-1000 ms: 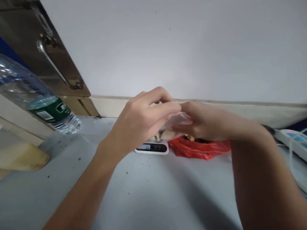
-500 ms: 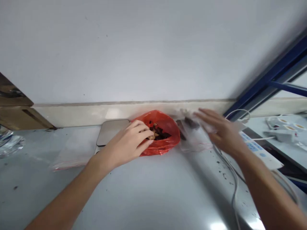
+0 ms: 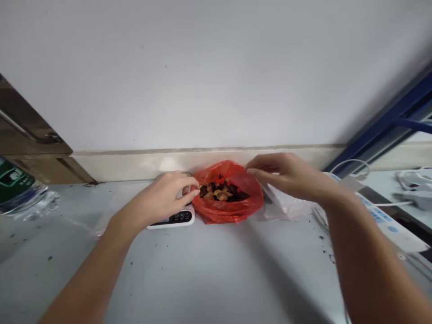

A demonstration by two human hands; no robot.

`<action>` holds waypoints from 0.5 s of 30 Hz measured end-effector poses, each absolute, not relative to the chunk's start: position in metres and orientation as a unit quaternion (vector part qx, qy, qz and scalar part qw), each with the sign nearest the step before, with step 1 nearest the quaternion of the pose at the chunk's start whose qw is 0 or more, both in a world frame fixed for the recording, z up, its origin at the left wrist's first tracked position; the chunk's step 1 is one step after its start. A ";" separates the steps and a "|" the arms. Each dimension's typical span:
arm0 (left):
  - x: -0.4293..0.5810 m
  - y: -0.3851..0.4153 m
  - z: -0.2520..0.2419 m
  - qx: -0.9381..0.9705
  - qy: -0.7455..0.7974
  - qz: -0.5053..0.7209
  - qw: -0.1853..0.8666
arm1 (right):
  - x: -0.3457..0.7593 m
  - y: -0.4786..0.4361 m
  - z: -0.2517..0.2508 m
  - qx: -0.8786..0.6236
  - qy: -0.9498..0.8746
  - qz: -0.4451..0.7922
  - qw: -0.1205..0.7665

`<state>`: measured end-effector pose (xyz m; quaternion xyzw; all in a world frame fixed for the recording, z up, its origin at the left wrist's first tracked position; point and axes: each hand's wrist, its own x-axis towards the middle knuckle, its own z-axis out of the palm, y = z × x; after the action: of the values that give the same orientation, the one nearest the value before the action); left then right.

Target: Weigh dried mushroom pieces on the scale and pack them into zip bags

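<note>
A red plastic bag (image 3: 232,209) lies open against the wall, with dark and tan pieces (image 3: 221,192) showing inside. My left hand (image 3: 165,195) pinches the bag's left rim, its fingers closed, above a small white kitchen scale (image 3: 177,218). My right hand (image 3: 286,175) pinches the bag's right rim with fingers together. Just right of the bag lies a clear zip bag (image 3: 286,207), partly under my right wrist.
A clear water bottle with a green label (image 3: 20,191) stands at the far left by a wooden door with a metal handle (image 3: 27,130). A white power strip (image 3: 388,220) and cables lie at the right. Dark crumbs speckle the grey tabletop (image 3: 209,274).
A second ago both hands held a clear bag above the scale. My right hand set it down to the right. Both hands now grip the red bag's rim.
</note>
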<state>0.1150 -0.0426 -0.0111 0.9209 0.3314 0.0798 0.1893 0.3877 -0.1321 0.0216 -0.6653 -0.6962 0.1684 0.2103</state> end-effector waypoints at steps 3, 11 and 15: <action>0.107 -0.040 -0.008 0.912 0.345 0.031 0.220 | 0.359 -0.106 0.020 -0.693 -0.686 0.212 0.059; 0.099 -0.042 -0.001 0.901 0.352 0.006 0.254 | 0.306 -0.072 -0.014 -0.774 -0.571 0.265 -0.069; 0.097 -0.042 0.003 0.900 0.352 0.012 0.258 | 0.299 -0.069 -0.016 -0.790 -0.562 0.232 -0.084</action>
<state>0.0968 -0.0421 0.0030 0.8999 0.3515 0.0125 0.2579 0.2988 -0.0691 -0.0160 -0.7896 -0.5617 0.2323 -0.0839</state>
